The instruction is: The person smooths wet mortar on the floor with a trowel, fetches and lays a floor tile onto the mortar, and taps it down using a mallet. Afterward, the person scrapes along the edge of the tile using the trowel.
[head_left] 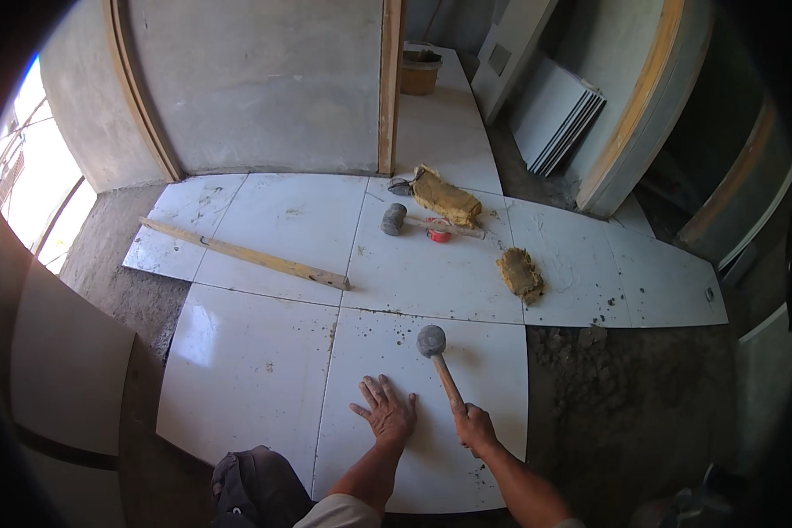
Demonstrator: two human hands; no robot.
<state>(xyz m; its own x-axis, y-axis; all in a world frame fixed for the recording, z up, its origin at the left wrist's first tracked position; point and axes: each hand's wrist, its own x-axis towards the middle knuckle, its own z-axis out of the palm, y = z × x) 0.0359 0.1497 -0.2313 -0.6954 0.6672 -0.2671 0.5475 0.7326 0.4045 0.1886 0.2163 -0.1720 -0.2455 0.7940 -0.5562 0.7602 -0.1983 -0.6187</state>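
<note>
Fingers (467,431) of the right hand (476,427) wrap around a mallet (447,378). Its gray head (431,341) is over a white tile (493,374). The left hand (392,421) lies on that tile, fingers (386,390) spread apart. Farther off, a second mallet (395,220), a long stick (245,253) and two yellow sponges (447,198) lie on other tiles (431,286).

The left grip (387,414) lies splayed palm-down; the right grip (475,428) is curled tight.

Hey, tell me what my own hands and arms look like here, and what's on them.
Your left hand and right hand wear no gloves, and no watch shows. Both forearms are bare. A pale, greyish-white sleeve shows on the left arm.
</note>
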